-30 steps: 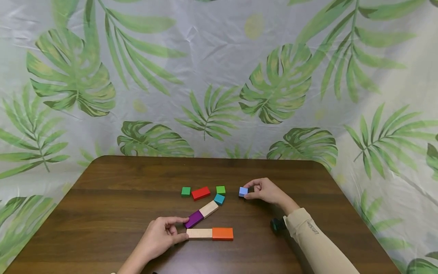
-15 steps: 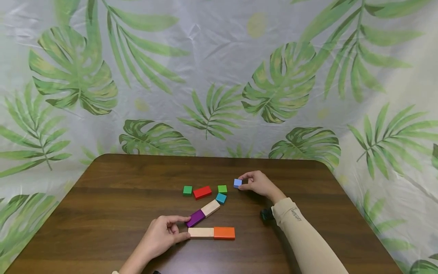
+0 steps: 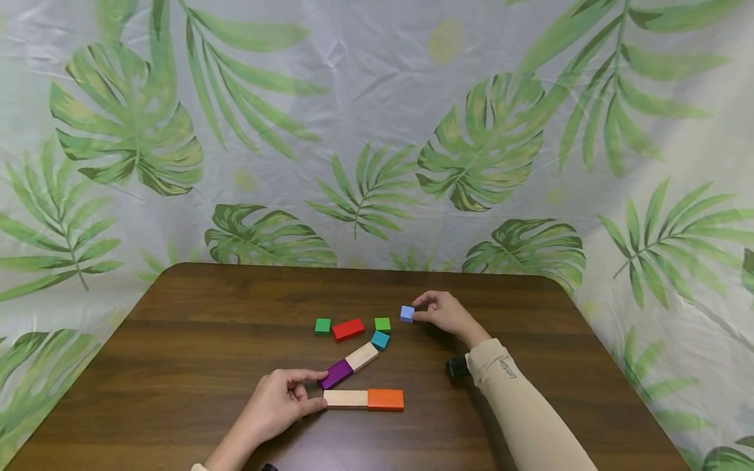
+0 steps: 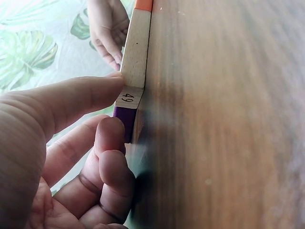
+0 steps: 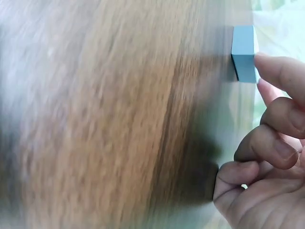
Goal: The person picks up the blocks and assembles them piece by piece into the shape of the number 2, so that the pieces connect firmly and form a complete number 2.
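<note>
In the head view my left hand (image 3: 277,404) lies at the left end of two rows of blocks. Its index fingertip touches the purple block (image 3: 336,373), and the thumb touches the end of a plain wooden block (image 3: 345,399). The left wrist view shows the number 49 on a block end (image 4: 127,97) by the thumb. Its other fingers curl loosely. My right hand (image 3: 449,315) is at the right side of a light blue cube (image 3: 407,314); the thumb tip meets the cube's edge in the right wrist view, fingers not wrapped round it.
An orange block (image 3: 385,400) continues the near row. A second plain block (image 3: 362,356) joins the purple one, leading to a teal cube (image 3: 380,340). Behind lie a light green cube (image 3: 382,324), a red block (image 3: 349,330) and a dark green cube (image 3: 323,326).
My right hand has brought the light blue cube leftward and away from me, then its fingers have eased to the cube's right side. My left hand has stayed in place.
</note>
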`<state>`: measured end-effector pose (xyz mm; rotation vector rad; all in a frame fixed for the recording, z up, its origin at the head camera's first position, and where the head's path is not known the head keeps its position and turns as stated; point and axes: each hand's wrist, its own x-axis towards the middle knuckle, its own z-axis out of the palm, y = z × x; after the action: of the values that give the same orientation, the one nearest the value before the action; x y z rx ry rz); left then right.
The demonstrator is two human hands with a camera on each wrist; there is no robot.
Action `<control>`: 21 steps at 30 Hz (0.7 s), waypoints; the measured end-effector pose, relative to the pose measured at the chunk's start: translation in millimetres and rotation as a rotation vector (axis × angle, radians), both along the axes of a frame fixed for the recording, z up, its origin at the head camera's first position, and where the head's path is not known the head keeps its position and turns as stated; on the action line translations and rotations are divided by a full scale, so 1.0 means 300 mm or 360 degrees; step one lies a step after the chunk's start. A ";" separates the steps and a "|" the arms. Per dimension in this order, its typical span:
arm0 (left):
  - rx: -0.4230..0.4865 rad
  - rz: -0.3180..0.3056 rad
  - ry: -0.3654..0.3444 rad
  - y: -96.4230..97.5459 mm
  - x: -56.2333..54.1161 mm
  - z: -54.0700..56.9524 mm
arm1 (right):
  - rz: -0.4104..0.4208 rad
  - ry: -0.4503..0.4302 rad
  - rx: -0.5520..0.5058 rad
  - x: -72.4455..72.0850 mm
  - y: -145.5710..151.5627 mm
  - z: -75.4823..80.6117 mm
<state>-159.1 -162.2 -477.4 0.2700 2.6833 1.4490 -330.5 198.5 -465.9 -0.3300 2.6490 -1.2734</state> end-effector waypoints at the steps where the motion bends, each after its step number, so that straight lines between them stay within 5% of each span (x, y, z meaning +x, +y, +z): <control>1: 0.0000 -0.0001 -0.0002 0.000 0.000 0.000 | 0.0006 0.0011 0.0000 0.001 -0.005 0.001; 21: 0.0013 -0.0010 -0.0010 0.001 -0.002 -0.005 | -0.0065 -0.0009 -0.0005 -0.012 -0.101 0.004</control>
<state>-159.8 -161.9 -478.8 0.2737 2.6699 1.4571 -334.0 168.1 -464.7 -0.2742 2.6624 -1.2888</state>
